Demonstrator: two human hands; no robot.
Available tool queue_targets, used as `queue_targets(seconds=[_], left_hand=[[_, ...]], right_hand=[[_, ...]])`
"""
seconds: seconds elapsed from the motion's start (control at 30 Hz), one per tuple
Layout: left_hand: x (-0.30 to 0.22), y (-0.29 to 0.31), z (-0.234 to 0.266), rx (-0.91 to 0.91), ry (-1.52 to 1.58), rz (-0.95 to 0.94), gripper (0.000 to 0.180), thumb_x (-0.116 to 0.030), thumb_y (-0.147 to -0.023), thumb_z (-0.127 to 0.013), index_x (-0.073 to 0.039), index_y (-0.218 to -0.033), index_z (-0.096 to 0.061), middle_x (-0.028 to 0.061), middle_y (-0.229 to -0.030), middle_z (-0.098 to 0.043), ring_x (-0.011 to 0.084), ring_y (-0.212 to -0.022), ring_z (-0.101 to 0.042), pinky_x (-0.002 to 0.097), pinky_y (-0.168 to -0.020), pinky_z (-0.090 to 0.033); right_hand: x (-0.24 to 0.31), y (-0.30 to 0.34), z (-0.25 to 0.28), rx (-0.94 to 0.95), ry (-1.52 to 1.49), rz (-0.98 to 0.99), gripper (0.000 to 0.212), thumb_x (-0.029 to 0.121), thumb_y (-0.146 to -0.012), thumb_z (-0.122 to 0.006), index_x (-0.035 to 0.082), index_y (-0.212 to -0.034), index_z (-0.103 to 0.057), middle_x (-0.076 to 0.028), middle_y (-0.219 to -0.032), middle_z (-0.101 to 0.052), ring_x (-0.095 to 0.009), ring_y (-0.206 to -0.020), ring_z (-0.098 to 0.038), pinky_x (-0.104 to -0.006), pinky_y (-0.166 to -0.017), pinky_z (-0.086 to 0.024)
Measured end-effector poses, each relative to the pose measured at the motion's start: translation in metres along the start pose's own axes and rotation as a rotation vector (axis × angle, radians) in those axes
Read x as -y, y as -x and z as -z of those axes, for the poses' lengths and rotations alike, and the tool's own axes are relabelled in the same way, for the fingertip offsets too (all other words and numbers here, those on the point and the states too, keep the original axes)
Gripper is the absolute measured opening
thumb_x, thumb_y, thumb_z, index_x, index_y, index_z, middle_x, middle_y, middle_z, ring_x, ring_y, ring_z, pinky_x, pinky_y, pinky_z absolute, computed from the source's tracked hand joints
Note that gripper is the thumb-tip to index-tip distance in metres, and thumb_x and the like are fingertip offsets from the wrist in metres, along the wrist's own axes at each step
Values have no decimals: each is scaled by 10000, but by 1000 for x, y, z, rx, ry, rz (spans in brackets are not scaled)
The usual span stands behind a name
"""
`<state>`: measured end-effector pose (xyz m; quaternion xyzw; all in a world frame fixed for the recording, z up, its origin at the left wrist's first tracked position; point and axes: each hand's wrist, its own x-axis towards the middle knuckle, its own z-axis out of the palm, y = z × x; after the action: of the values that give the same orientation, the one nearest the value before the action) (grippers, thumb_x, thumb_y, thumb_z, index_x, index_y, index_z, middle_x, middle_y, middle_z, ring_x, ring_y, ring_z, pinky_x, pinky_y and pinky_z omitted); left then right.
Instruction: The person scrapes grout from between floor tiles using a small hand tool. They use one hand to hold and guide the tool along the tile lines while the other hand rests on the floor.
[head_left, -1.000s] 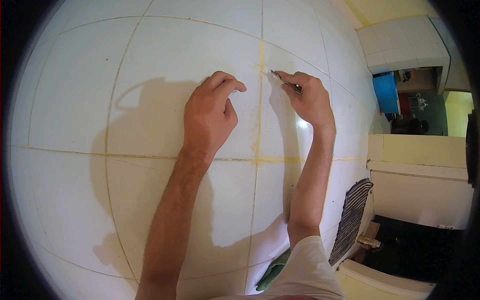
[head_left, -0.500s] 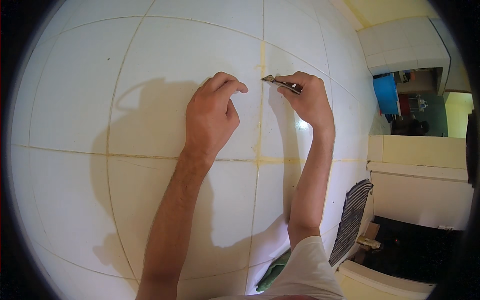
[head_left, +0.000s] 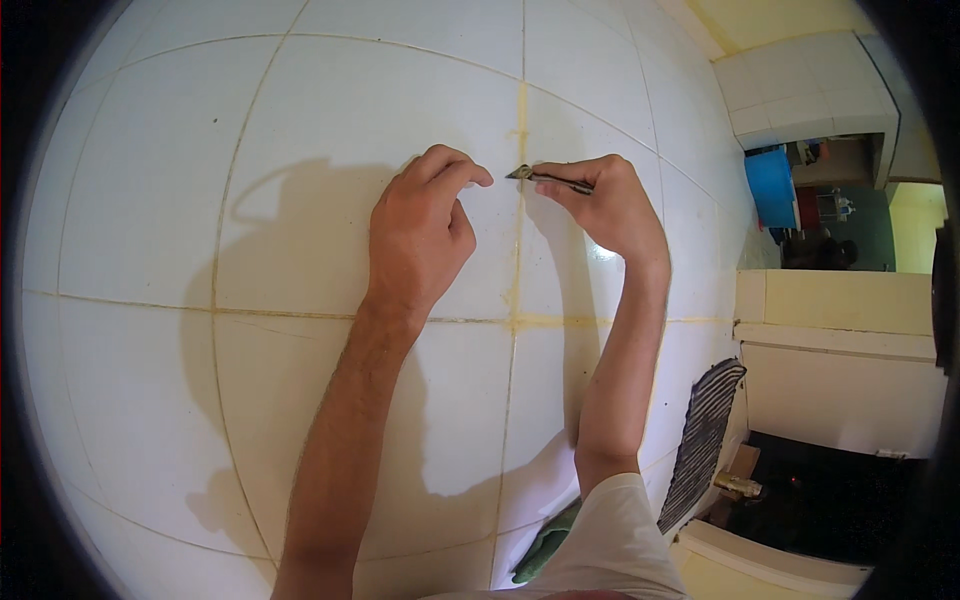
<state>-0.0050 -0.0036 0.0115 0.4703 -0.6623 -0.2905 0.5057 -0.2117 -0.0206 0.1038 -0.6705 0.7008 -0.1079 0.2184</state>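
Observation:
My right hand [head_left: 608, 200] pinches a slim dark metal scraping tool [head_left: 557, 183] with a pointed, blade-like tip. That tip lies at a vertical grout line [head_left: 518, 250], which has yellowish stains along it. Just left of the line is my left hand [head_left: 420, 215], over a white floor tile [head_left: 330, 120]. Its fingers are loosely bent, with a gap between thumb and forefinger, and nothing shows in them. Whether it rests on the tile I cannot tell.
A dark striped mat [head_left: 704, 440] lies on the right by a doorway. Farther right stands a blue container [head_left: 772, 190] near a low wall [head_left: 850, 300]. Something green, perhaps cloth [head_left: 547, 545], is beside my white sleeve. Shadows of my arms fall across the tiles.
My right hand has moved slightly toward me and left, and the tool's tip now reaches across the grout line. The left hand has barely shifted.

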Motion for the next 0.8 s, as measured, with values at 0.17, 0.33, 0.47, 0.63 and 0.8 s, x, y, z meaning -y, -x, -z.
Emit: queue_targets(seconds=[0.17, 0.33, 0.47, 0.63, 0.8], left_hand=[[-1, 0, 0, 13, 21, 2, 489, 235, -779, -464, -48, -1069, -737, 89, -1102, -710, 268, -1011, -744, 362, -810, -596], [3, 1, 1, 15, 6, -7, 485, 234, -781, -465, -48, -1068, -736, 93, -1104, -706, 269, -1009, -744, 366, -805, -597], [-1, 0, 0, 24, 29, 6, 487, 236, -781, -461, -47, -1068, -735, 94, -1093, -705, 271, -1010, -743, 364, -811, -597], [1, 0, 2, 8, 16, -14, 486, 237, -777, -460, -42, -1064, -734, 95, -1092, -707, 272, -1006, -743, 364, -815, -597], [-2, 0, -1, 0, 14, -9, 444, 224, -789, -497, -50, -1046, -733, 72, -1078, -705, 262, -994, -735, 367, -817, -596]], right_hand=[[2, -7, -4, -92, 97, -77, 294, 244, -984, -814, 49, -1203, -838, -105, -726, -723, -97, -647, -476, -317, -622, -479], [-6, -5, -7, -54, 24, -54, 289, 277, -975, -814, 93, -1195, -849, -85, -718, -718, -147, -629, -502, -342, -627, -487], [-21, -13, -13, -140, -9, -46, 273, 333, -959, -803, 168, -1166, -871, -116, -650, -669, -230, -576, -544, -400, -633, -501], [-10, -6, -5, -35, 17, -86, 273, 306, -961, -806, 143, -1171, -865, -110, -709, -723, -198, -612, -555, -372, -646, -506], [8, -8, -11, -135, 70, -134, 283, 260, -969, -802, 89, -1189, -852, -117, -751, -743, -142, -631, -507, -327, -648, -491]])
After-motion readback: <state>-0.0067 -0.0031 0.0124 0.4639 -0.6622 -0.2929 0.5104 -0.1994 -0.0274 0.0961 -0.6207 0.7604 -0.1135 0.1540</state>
